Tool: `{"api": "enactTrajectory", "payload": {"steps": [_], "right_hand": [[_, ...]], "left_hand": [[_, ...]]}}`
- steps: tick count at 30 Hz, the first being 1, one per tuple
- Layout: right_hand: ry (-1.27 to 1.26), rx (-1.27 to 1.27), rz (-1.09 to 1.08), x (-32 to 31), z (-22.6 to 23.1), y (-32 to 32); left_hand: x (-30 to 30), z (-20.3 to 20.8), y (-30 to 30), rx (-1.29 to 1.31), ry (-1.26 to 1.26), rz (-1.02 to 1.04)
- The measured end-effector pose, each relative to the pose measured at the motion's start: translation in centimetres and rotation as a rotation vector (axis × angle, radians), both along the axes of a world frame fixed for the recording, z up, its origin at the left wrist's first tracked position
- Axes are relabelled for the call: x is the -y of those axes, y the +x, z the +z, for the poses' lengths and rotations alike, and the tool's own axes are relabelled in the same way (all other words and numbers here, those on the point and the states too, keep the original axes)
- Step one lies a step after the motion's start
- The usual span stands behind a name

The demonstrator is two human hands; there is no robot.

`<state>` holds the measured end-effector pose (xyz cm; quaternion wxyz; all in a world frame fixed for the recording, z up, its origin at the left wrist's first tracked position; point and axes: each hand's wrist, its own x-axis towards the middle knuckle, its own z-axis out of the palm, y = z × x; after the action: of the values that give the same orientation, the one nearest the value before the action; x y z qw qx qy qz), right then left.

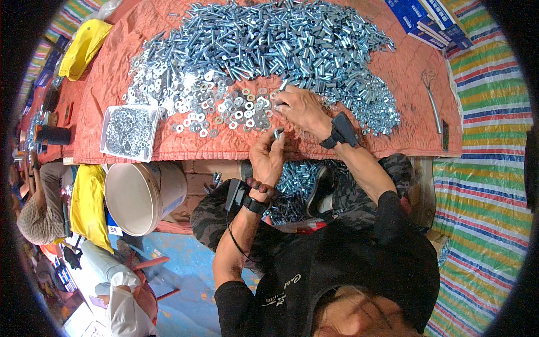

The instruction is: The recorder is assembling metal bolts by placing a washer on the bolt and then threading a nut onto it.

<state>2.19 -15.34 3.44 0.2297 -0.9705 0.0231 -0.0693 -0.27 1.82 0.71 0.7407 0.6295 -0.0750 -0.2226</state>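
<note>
At the table's front edge, my left hand is closed, pinching a short shiny metal fastener upright between thumb and finger. Most of that piece is hidden by the fingers. My right hand reaches over the table with its fingertips drawn together beside loose flat washers. Whatever lies between those fingertips is too small to make out. Behind both hands spreads a big heap of metal bolts and sleeves. Small nuts are scattered to the right of my right hand.
A white tray of small metal rings stands at the left, above a white bucket. Farther right lie a metal hand tool and blue boxes. More fasteners sit below the table edge. Another person is at far left.
</note>
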Motion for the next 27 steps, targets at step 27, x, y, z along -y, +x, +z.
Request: {"api": "enactTrajectory", "payload": {"steps": [27], "right_hand": [[1.205, -0.221, -0.180, -0.2, 1.5, -7.5]], "left_hand": [[1.4, 1.8, -0.6, 0.607, 0.343, -0.014]]}}
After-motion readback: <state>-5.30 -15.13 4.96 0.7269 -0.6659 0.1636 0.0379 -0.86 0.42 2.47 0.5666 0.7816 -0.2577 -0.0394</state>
